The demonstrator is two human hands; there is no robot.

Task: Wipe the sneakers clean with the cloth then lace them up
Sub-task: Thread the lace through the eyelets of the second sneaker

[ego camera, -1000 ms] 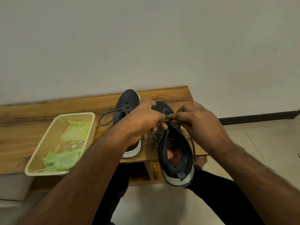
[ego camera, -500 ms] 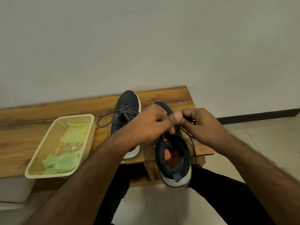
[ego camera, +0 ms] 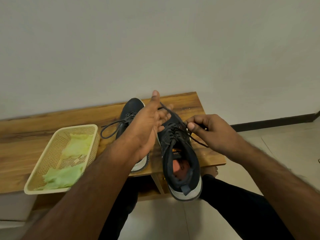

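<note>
Pinching the dark lace (ego camera: 183,124), the right hand (ego camera: 207,130) keeps a narrow grip above the near sneaker (ego camera: 181,158); the left hand (ego camera: 152,122) spreads wide, lace across its fingers; both sneakers sit on the tabletop (ego camera: 26,153); green cloth (ego camera: 62,175) lies in the basket (ego camera: 52,146).

The surface (ego camera: 52,122) is glossy grained wood. 2 sneakers (ego camera: 180,153) look like matt dark fabric with pale rubbery soles, cord laces (ego camera: 110,126). Basket (ego camera: 50,153) is perforated cream plastic, crumpled green cloth (ego camera: 64,175) inside. Floor (ego camera: 285,146) is smooth tile.
</note>
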